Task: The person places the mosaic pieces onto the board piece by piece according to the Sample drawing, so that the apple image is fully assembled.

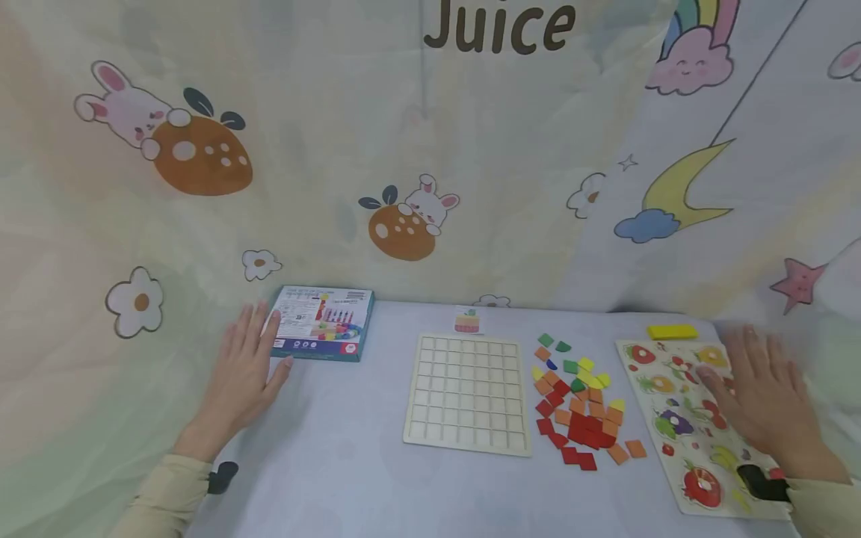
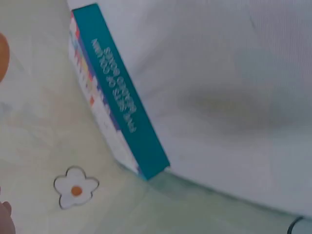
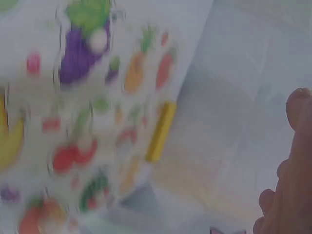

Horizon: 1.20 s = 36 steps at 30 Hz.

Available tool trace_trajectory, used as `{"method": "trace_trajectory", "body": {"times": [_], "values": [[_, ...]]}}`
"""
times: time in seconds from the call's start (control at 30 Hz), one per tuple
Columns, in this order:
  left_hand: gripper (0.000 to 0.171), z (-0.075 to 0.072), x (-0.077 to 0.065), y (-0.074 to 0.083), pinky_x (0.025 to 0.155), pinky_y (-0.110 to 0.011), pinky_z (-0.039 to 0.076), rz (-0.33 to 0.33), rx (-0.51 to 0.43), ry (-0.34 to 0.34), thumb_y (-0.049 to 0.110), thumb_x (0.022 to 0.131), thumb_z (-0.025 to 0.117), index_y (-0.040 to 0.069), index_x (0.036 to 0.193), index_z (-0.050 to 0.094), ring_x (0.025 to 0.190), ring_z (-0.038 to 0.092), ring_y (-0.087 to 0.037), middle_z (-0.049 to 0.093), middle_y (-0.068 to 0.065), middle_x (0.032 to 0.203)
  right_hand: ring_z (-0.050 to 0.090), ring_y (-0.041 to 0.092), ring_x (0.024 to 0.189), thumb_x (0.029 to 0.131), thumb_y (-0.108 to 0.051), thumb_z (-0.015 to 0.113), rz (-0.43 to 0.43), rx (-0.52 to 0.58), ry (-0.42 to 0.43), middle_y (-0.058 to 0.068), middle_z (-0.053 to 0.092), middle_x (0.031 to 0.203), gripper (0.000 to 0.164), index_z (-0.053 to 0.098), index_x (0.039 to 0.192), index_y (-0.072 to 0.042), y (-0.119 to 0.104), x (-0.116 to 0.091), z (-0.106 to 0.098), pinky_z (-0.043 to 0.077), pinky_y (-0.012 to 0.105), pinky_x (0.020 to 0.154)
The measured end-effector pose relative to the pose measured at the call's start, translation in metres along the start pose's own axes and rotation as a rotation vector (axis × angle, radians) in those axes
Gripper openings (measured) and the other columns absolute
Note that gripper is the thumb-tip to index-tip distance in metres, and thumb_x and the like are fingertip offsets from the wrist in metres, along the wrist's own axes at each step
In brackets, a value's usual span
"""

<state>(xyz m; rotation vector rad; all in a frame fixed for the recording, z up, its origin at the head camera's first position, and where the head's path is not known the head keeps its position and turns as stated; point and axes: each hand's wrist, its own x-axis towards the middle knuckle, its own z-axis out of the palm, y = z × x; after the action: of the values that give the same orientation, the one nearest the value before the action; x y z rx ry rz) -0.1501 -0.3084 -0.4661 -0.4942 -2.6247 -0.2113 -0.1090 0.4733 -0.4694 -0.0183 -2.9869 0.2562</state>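
My left hand (image 1: 242,373) has its fingers straight and its fingertips right at the left edge of a flat teal and white box (image 1: 323,323). Over the right part of a board printed with fruit pictures (image 1: 679,471), my right hand (image 1: 770,396) is spread with nothing in its grasp. Between the hands lies a pale grid board (image 1: 467,392) with bare square cells. Loose red, orange, yellow and green tiles (image 1: 585,430) are scattered just right of it. In the left wrist view the box's teal side (image 2: 119,92) shows, with only a bit of fingertip at the lower left.
A yellow bar (image 1: 673,332) lies by the top edge of the fruit board. Behind the grid board is a small card with a cake picture (image 1: 467,320). A printed cloth with bunnies and flowers (image 1: 303,149) rises behind the white table (image 1: 336,448).
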Motion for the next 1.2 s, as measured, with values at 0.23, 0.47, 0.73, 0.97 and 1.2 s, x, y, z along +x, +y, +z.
{"method": "trace_trajectory", "body": {"times": [0.23,0.47,0.73,0.97,1.2], "values": [[0.081,0.039,-0.001,0.039,0.131,-0.058,0.011,0.042,-0.070,-0.145,0.033,0.102,0.063,0.000,0.166,0.026,0.162,0.015,-0.044,0.019,-0.021,0.176,0.013,0.061,0.153,0.105,-0.043,0.062,-0.118,0.131,-0.017,0.039,0.021,0.166,0.087,0.020,0.166,0.002,-0.055,0.021,0.044,0.011,0.079,0.119],[0.071,0.083,-0.004,0.106,0.127,-0.060,0.024,0.027,-0.339,-0.384,0.039,0.107,0.059,0.003,0.164,0.035,0.163,0.021,-0.039,0.026,-0.017,0.175,0.051,0.047,0.118,0.095,-0.029,0.079,-0.093,0.259,-0.092,0.030,0.061,0.127,0.048,0.069,0.129,0.003,-0.128,0.053,0.075,0.048,0.067,0.095],[0.090,0.121,-0.003,0.144,0.130,-0.060,0.014,-0.137,-0.624,-0.588,0.053,0.098,0.069,0.007,0.166,0.032,0.166,0.005,-0.033,0.017,-0.010,0.178,0.058,0.030,0.097,0.097,-0.037,0.075,-0.043,0.336,-0.211,0.016,0.070,0.107,0.046,0.073,0.121,0.001,-0.166,0.076,0.109,0.053,0.047,0.084],[0.120,0.123,-0.007,0.147,0.130,-0.061,0.007,-0.083,-0.626,-0.634,0.059,0.080,0.084,0.007,0.169,0.022,0.166,-0.004,-0.036,0.006,-0.013,0.179,0.056,0.025,0.085,0.098,-0.028,0.075,0.033,0.340,-0.234,0.013,0.068,0.097,0.034,0.071,0.114,0.002,-0.175,0.078,0.118,0.047,0.034,0.071],[0.118,0.123,-0.009,0.148,0.130,-0.062,0.009,-0.040,-0.625,-0.603,0.040,0.079,0.090,0.003,0.168,0.022,0.166,-0.001,-0.039,0.007,-0.016,0.179,0.058,0.024,0.084,0.101,-0.022,0.072,0.033,0.372,-0.244,0.012,0.066,0.096,0.025,0.066,0.113,0.000,-0.179,0.080,0.117,0.050,0.035,0.075]]}}
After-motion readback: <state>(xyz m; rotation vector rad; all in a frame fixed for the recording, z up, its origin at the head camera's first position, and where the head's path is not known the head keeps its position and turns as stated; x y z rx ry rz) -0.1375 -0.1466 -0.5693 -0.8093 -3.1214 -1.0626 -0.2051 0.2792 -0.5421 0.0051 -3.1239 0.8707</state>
